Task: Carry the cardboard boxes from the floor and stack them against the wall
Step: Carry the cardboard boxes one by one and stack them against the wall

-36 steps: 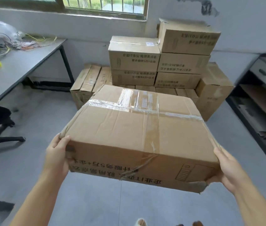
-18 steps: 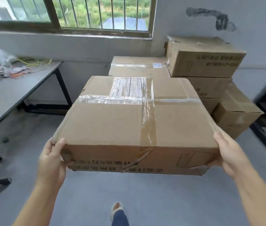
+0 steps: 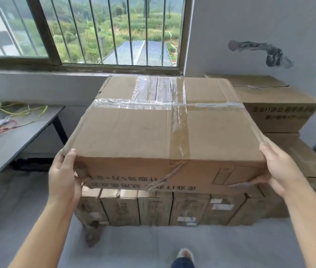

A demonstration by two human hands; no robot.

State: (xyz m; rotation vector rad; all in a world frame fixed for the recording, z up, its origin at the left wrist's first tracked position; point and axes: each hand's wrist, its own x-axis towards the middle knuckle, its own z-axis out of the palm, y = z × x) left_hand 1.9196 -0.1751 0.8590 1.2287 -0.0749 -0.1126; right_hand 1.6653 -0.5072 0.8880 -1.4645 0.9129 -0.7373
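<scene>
L hand (image 3: pixel 64 178) & R hand (image 3: pixel 281 171) grip 1 cardboard box (image 3: pixel 163 132); 2 stacked boxes (image 3: pixel 273 105) at R.

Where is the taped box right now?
Centre of the head view: taped box held between both hands, before the window, above upright boxes.

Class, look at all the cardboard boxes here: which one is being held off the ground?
The large taped box in front: left hand and right hand grip its near corners. The other boxes rest stacked by the wall.
</scene>
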